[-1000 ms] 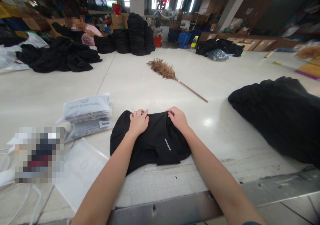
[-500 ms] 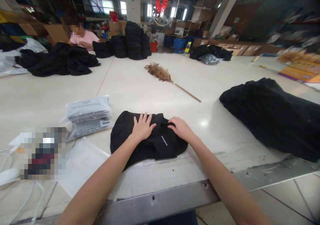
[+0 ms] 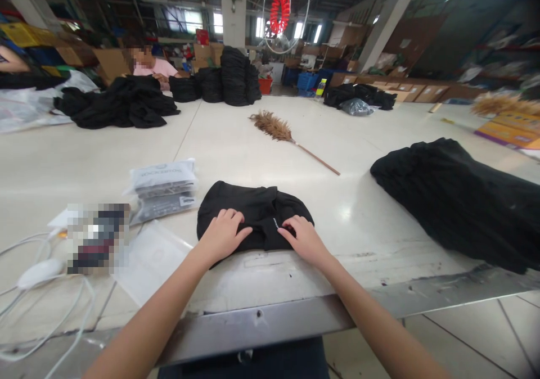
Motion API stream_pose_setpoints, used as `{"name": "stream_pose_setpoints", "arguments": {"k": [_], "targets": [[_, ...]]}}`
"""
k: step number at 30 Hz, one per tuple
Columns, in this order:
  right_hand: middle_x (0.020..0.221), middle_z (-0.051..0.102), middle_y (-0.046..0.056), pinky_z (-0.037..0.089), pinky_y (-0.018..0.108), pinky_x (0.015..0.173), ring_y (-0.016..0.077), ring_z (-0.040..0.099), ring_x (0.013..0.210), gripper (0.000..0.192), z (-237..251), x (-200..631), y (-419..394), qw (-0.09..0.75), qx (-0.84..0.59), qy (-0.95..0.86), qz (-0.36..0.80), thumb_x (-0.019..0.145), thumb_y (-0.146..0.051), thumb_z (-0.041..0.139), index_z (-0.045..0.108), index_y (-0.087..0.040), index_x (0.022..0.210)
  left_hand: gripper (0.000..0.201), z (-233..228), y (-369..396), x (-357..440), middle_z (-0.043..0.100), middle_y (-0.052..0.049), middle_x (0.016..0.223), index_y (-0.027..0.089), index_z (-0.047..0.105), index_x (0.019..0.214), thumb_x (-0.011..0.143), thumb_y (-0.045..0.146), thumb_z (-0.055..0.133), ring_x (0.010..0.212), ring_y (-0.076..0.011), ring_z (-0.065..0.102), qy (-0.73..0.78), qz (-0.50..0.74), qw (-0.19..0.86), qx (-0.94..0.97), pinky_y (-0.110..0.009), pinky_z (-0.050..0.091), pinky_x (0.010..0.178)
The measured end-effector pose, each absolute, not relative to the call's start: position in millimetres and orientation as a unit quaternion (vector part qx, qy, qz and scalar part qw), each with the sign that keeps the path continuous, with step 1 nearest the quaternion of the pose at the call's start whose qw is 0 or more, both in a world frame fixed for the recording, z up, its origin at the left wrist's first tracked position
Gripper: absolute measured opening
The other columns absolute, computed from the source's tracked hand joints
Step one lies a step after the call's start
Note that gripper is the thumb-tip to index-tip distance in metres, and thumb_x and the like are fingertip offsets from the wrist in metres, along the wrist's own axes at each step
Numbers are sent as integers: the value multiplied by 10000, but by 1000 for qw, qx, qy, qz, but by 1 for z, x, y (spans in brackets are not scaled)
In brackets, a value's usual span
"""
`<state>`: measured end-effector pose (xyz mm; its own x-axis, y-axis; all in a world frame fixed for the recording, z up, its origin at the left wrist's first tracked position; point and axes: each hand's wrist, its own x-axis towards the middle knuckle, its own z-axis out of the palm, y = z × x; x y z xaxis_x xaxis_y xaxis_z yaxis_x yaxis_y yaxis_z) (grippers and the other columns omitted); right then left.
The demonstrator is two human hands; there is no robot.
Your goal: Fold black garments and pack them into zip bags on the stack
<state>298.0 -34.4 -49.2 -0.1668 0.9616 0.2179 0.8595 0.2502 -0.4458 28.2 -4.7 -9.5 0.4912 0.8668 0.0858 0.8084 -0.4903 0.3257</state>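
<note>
A folded black garment with a small white printed word lies flat on the table in front of me. My left hand rests on its left half, fingers lightly bent and thumb held apart. On the right half, my right hand has its thumb and fingers curled in at the cloth beside the print. The fingertips of that hand partly cover the lettering. A clear plastic bag lies left of the garment, and packed bags are stacked behind it.
A feather duster lies beyond the garment. A large black cloth pile sits to the right. Cables and a white device lie at left. Across the table, a person in pink sits near black stacks. The metal table edge runs before me.
Both hands have come nearer to me over the garment, the left one also shifting left. The right hand has moved from the upper fold to beside the print. The camera view has shifted slightly.
</note>
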Motion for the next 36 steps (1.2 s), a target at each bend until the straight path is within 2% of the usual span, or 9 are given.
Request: {"name": "stream_pose_setpoints", "arguments": {"k": [4, 9, 14, 17, 21, 25, 29, 33, 36], "targets": [[882, 660, 53, 427, 377, 794, 235, 595, 854, 168, -68, 303, -31, 277, -604, -736, 128, 934, -363, 531, 587, -230, 850, 143, -28, -32, 4, 603, -67, 1219, 230, 624, 957, 963, 321, 514, 1112, -248, 523, 475, 94, 101, 869, -402, 422, 925], [806, 642, 30, 441, 351, 719, 221, 590, 753, 159, -66, 311, -28, 333, -616, -694, 169, 943, -358, 487, 541, -234, 859, 153, -32, -34, -5, 621, -77, 1196, 209, 589, 1008, 997, 252, 443, 1121, -231, 532, 482, 154, 84, 859, -374, 425, 935], [912, 662, 59, 455, 383, 839, 230, 597, 892, 269, -59, 320, -36, 293, -580, -743, 158, 996, -347, 391, 611, -224, 902, 239, -22, -54, -11, 629, -81, 1085, 189, 595, 951, 998, 371, 446, 990, -239, 563, 501, 123, 81, 853, -367, 439, 844], [1005, 657, 88, 449, 410, 904, 248, 587, 983, 246, -60, 331, -37, 268, -576, -764, 117, 985, -320, 419, 641, -219, 956, 269, -24, -66, -22, 621, -73, 1069, 215, 612, 1040, 966, 447, 498, 999, -255, 556, 530, 97, 73, 839, -374, 426, 835], [1040, 661, 113, 471, 401, 870, 266, 609, 982, 189, -66, 337, -33, 225, -621, -747, 73, 953, -319, 500, 616, -200, 1044, 137, -28, -66, -32, 635, -60, 1073, 238, 621, 980, 969, 319, 511, 1022, -251, 559, 515, 67, 51, 853, -390, 393, 875], [961, 696, 156, 476, 393, 777, 282, 665, 890, 186, -61, 334, -17, 147, -697, -700, 44, 965, -285, 486, 601, -186, 1071, 136, -23, -51, -25, 662, -79, 1039, 225, 593, 943, 983, 237, 463, 1047, -267, 563, 534, 93, -15, 840, -452, 342, 957], [804, 685, 212, 469, 452, 744, 346, 680, 825, 154, -39, 331, 9, 94, -760, -643, 31, 927, -209, 521, 648, -137, 975, 141, -18, -40, -7, 668, -96, 1048, 203, 585, 967, 985, 246, 452, 1045, -279, 575, 536, 82, 2, 840, -475, 352, 965], [1059, 660, 276, 436, 514, 907, 386, 597, 1098, 247, -18, 296, 44, 142, -729, -669, -10, 956, -265, 472, 664, -139, 1046, 230, -19, -40, 9, 640, -107, 1108, 202, 579, 1105, 958, 369, 519, 1076, -298, 555, 519, 90, 22, 850, -483, 385, 949], [1273, 606, 216, 382, 542, 1026, 362, 507, 1251, 392, -19, 241, 73, 180, -597, -780, 44, 985, -429, 436, 607, -191, 1245, 245, -23, -42, 14, 620, -119, 1129, 215, 604, 1111, 937, 379, 548, 1092, -316, 538, 519, 87, 24, 850, -503, 409, 932]]}}
